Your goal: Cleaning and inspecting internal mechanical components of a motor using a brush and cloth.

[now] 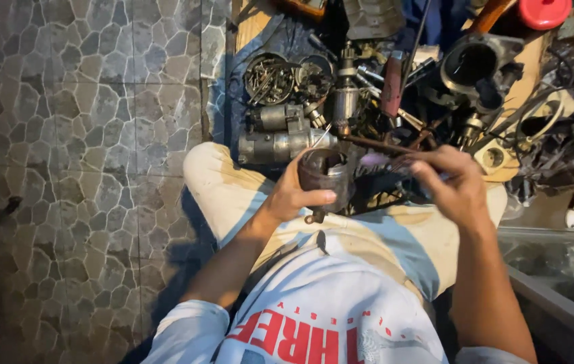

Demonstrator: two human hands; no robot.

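Left hand (294, 195) wraps a dark metal cylinder (325, 174), steadying it upright over the lap; right hand (459, 182) pinches a rusty rod (374, 143) beside it.

Your left hand (294, 195) sat centre frame, wrapped around a cylindrical housing (325, 175) above your lap. Your right hand (452, 182) was just right of it, level with the housing's top, fingers pinched on a thin rod (374, 143) that ran left toward the housing. A starter motor (280, 143) lay directly behind the housing, touching your left knee (216, 172). A tin of small parts (268, 79) stood above that, upper centre. A heap of metal parts (462, 101) filled the upper right. A round lid (544, 11) was at the top right corner. Tiled floor (78, 155) took up the whole left half.
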